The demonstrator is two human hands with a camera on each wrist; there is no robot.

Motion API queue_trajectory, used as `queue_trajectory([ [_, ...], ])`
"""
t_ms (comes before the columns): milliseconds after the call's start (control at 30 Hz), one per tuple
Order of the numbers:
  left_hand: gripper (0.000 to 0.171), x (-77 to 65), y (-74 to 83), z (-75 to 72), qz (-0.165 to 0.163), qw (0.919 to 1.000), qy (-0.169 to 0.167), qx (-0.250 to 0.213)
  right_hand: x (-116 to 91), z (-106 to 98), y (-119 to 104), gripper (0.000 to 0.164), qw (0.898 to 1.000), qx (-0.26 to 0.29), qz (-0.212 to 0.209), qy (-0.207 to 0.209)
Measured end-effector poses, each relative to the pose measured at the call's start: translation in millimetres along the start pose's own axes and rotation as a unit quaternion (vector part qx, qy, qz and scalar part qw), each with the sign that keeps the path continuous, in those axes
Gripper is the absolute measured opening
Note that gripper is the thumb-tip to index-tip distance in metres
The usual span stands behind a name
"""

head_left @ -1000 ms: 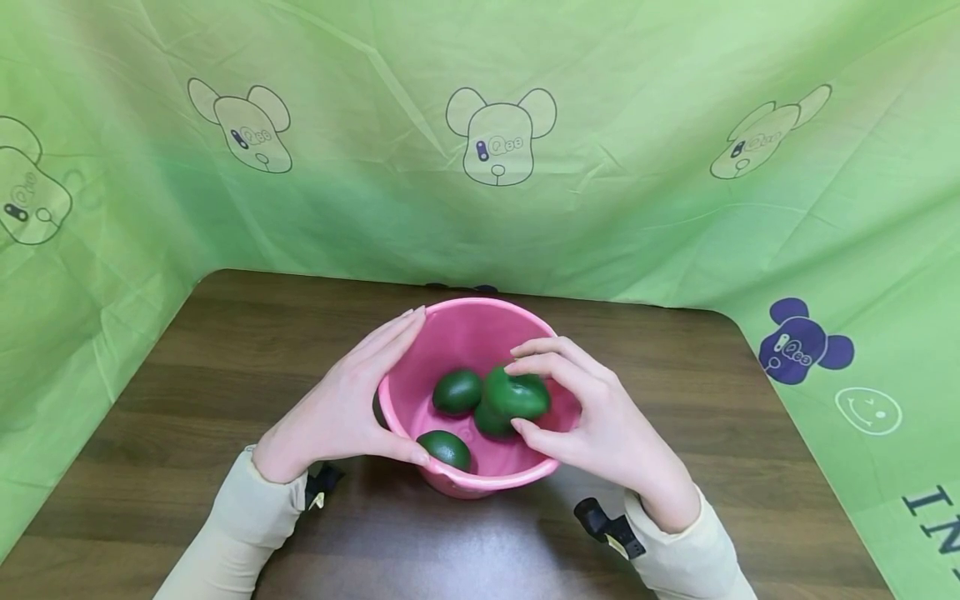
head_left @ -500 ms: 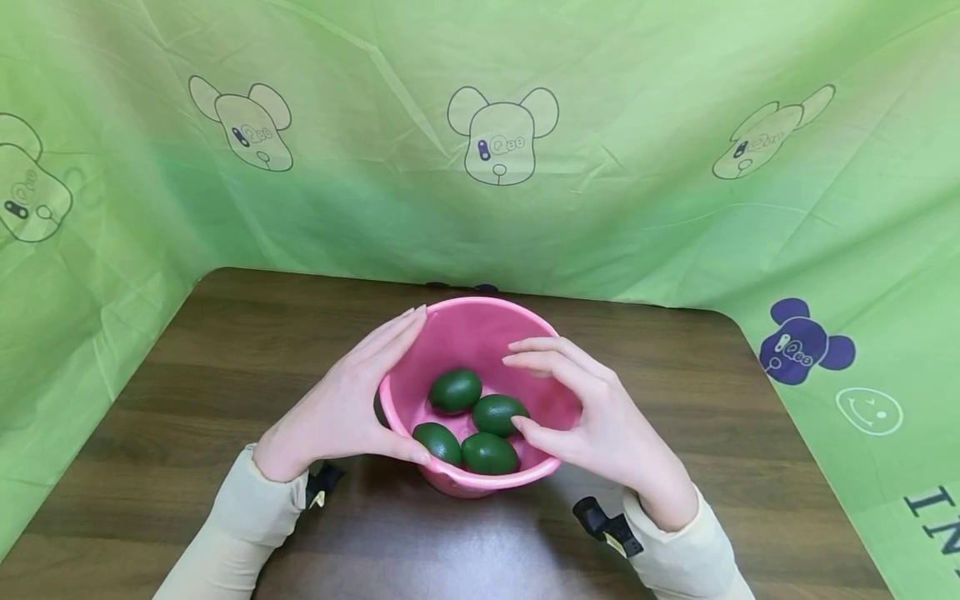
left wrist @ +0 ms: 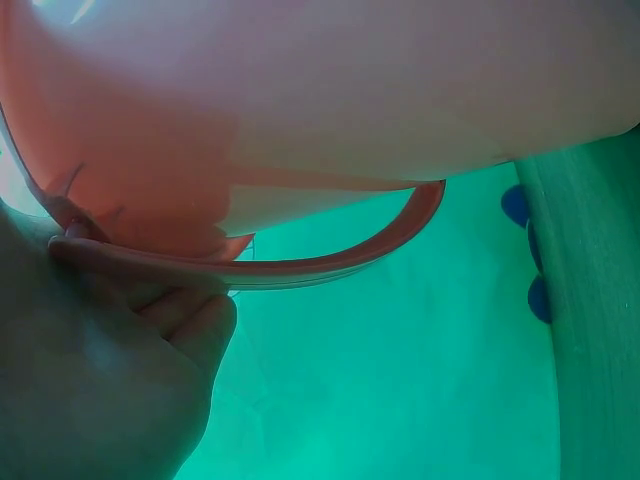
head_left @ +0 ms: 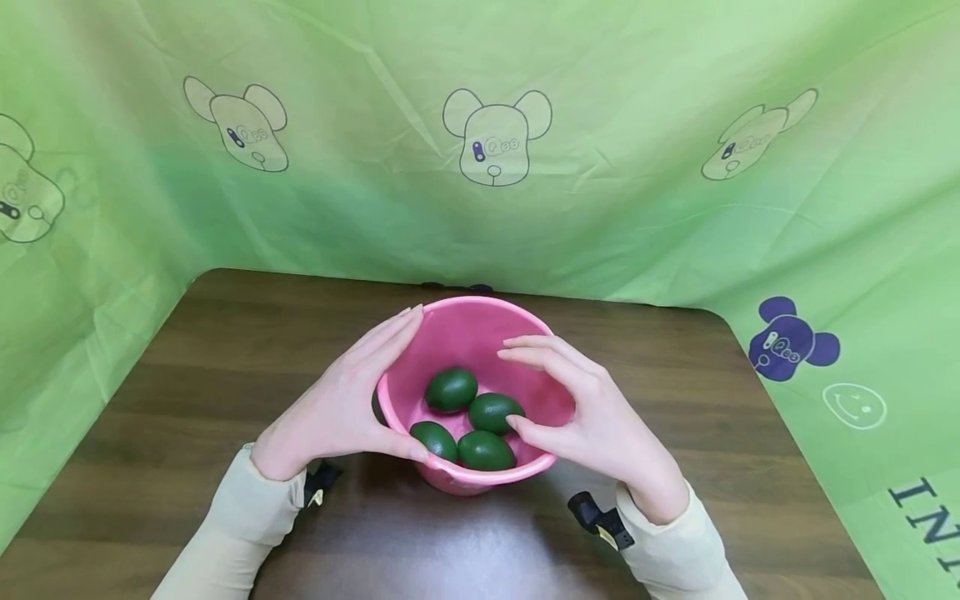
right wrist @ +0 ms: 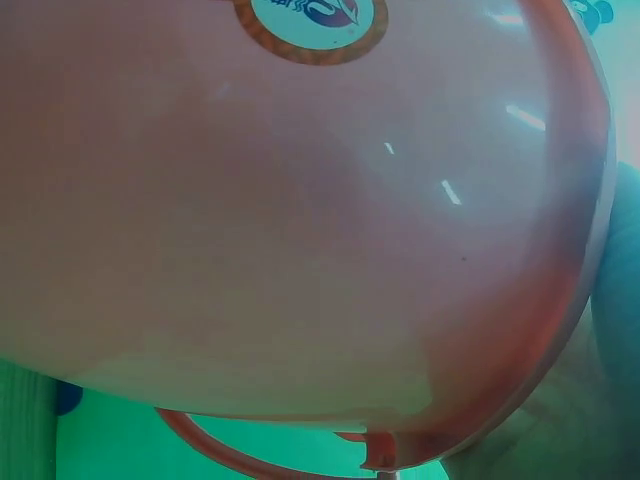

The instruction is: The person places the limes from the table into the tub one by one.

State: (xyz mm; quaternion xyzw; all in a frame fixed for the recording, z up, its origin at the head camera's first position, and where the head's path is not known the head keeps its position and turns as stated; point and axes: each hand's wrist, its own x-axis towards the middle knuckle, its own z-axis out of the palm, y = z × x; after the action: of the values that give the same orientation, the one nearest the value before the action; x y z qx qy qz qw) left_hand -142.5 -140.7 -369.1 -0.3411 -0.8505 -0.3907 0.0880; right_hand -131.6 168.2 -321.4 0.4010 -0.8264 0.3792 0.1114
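A pink bucket (head_left: 465,329) stands on the table, its mouth tipped toward me in the head view. Several dark green, oval avocados (head_left: 485,451) lie at its bottom. My left hand (head_left: 347,402) holds the bucket's left rim, thumb at the near side and fingers along the far side. The right hand (head_left: 592,412) reaches over the right rim, fingers spread in a curve with nothing held. Its thumb tip overlaps one avocado (head_left: 495,412); contact cannot be told. The left wrist view shows the bucket's handle (left wrist: 330,265) by my left hand (left wrist: 110,370).
The brown wooden table (head_left: 645,350) reaches back to a green printed cloth (head_left: 615,233) that hangs around it. A dark patch shows between the left hand and the bucket's side; what it is cannot be told. A round sticker (right wrist: 315,20) marks the bucket wall.
The right hand has let go of an avocado, which dropped among the others in the bucket; they shifted slightly. The left hand stays on the rim. The head view has turned a little.
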Motion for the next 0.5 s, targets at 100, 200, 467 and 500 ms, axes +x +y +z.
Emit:
queue_trajectory([
  [100,0.133,0.6,-0.5,0.5,0.001,1.0000,0.001,0.002,-2.0,0.6,6.6,0.067,1.000,0.000,0.009,-0.010],
  [200,0.134,0.8,-1.0,0.7,0.001,1.0000,0.000,0.005,-2.5,0.6,8.7,0.068,1.000,0.002,0.013,-0.016],
  [467,0.134,1.6,-1.9,-0.7,0.001,1.0000,0.001,0.007,-0.2,0.4,8.1,0.068,1.000,-0.003,0.013,-0.017],
  [500,0.134,1.5,-1.8,-0.8,0.000,1.0000,0.001,0.007,0.0,0.5,8.2,0.068,1.000,-0.003,0.014,-0.017],
])
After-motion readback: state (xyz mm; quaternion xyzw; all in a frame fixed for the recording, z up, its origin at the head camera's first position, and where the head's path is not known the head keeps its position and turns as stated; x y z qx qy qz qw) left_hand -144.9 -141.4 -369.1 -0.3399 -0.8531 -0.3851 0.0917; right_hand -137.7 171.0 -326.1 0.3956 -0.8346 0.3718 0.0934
